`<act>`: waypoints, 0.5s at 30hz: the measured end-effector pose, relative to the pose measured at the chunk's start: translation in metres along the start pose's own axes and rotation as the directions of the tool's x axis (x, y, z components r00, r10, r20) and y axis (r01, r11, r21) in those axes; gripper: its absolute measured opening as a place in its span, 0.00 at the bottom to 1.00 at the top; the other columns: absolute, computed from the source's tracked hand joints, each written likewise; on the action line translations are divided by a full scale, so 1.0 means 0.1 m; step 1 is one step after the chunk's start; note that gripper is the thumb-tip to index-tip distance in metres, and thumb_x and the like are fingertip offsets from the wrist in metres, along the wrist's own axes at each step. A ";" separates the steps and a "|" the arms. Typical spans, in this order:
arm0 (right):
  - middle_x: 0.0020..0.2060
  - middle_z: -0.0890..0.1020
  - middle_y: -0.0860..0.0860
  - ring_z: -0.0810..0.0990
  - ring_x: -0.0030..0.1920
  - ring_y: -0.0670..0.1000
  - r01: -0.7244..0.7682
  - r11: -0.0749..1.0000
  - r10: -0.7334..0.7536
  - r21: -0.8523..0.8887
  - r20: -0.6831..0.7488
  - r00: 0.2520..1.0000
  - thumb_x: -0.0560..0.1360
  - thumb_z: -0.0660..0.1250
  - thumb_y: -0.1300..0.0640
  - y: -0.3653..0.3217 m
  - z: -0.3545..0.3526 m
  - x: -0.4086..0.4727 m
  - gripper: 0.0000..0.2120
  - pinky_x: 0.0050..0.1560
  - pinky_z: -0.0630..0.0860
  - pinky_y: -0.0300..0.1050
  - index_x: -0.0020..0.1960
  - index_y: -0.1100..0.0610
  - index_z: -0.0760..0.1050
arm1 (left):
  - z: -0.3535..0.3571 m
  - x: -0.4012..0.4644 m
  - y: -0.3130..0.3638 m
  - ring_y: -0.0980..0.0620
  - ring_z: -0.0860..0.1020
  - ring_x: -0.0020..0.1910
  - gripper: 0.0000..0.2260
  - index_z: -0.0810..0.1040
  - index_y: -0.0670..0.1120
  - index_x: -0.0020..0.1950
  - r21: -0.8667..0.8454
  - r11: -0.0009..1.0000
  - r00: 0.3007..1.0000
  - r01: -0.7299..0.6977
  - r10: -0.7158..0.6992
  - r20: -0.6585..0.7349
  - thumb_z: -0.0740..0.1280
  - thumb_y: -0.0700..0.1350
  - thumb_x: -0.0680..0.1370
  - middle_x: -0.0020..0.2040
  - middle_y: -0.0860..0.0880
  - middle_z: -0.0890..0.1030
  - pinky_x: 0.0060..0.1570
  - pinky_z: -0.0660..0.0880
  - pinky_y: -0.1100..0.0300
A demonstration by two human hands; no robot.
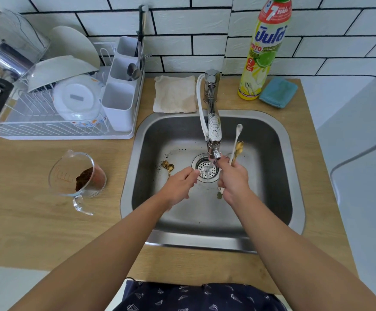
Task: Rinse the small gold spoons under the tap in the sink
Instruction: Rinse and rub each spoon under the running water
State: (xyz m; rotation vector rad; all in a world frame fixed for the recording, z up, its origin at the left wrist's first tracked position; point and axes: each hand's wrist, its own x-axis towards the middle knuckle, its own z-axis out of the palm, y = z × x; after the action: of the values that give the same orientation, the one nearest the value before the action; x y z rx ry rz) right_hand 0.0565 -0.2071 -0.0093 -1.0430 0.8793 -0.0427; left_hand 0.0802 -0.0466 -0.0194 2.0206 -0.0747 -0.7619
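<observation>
My right hand (pixel 234 178) grips a bundle of small spoons to the right of the tap (pixel 214 131): gold spoons (pixel 239 149) and a white spoon (pixel 238 131) stick up from the fist, and handle ends hang below it. Water runs from the spout onto the drain (pixel 206 170). My left hand (pixel 180 184) is at the stream with fingertips pinched together; what they hold is too small to tell. Two dirty gold spoons (pixel 168 167) lie on the sink (pixel 151 135) floor at the left, beside dark grounds.
A glass measuring jug (pixel 77 173) with brown grounds stands on the wooden counter left of the sink. A dish rack (pixel 54 122) with bowls and a cutlery caddy fills the back left. A cloth (pixel 175 94), dish soap bottle (pixel 265 50) and blue sponge (pixel 278 92) sit behind the sink.
</observation>
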 end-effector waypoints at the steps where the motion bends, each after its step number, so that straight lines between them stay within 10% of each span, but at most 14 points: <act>1: 0.21 0.74 0.44 0.62 0.18 0.42 -0.009 1.000 0.009 -0.021 0.021 1.000 0.81 0.70 0.56 0.00 0.02 -0.01 0.08 0.19 0.60 0.36 0.46 0.58 0.84 | 0.00 0.01 0.02 0.55 0.70 0.34 0.15 0.74 0.51 0.43 -0.062 0.998 0.999 0.024 -0.021 0.044 0.58 0.57 0.84 0.36 0.53 0.71 0.37 0.73 0.58; 9: 0.21 0.68 0.44 0.58 0.21 0.44 -0.008 0.983 0.037 -0.183 0.154 0.987 0.77 0.75 0.56 0.22 0.01 -0.15 0.06 0.21 0.58 0.38 0.51 0.58 0.85 | -0.01 -0.01 0.07 0.58 0.66 0.30 0.12 0.76 0.47 0.50 -0.187 0.982 0.988 0.032 -0.003 0.155 0.59 0.52 0.85 0.33 0.56 0.69 0.35 0.70 0.61; 15: 0.20 0.71 0.42 0.57 0.22 0.44 -0.027 0.999 0.028 -0.027 0.013 1.000 0.77 0.74 0.58 0.04 -0.04 0.02 0.14 0.21 0.56 0.38 0.33 0.53 0.81 | -0.03 -0.04 0.10 0.55 0.66 0.31 0.11 0.73 0.48 0.47 -0.151 0.988 0.984 0.039 -0.011 0.178 0.58 0.51 0.86 0.36 0.52 0.69 0.39 0.73 0.59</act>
State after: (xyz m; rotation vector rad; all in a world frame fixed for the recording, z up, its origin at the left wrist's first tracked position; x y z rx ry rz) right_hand 0.0538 -0.2090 -0.0145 -1.0549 0.8840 -0.0007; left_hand 0.0811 -0.0484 -0.0090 1.8086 -0.0900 -0.9336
